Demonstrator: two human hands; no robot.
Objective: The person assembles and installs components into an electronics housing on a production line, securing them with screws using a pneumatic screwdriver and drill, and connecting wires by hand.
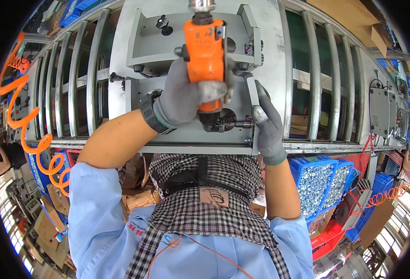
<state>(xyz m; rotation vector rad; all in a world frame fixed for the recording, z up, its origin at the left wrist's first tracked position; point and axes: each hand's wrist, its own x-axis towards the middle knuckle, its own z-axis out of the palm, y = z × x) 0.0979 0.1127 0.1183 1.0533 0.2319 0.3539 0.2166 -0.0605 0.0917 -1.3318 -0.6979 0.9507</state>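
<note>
My left hand (182, 95), in a grey glove, is wrapped round an orange right-angle power screwdriver (205, 51). The tool's black angled head points right, its bit reaching toward the inner right wall of a grey sheet-metal housing (181, 132) directly in front of me. Against the outside of that same wall lies my gloved right hand (267, 123), fingers along the outer side and thumb over the edge, gripping it. Whether the bit touches a screw there is too small to tell. The tool and left hand hide the housing's middle.
A second grey housing (163, 42) lies just beyond, with a black knob (164, 25) on it. Metal rollers (314, 74) run along both sides. Blue bins of small metal parts (314, 183) stand at the right. An orange coiled hose (28, 123) hangs at the left.
</note>
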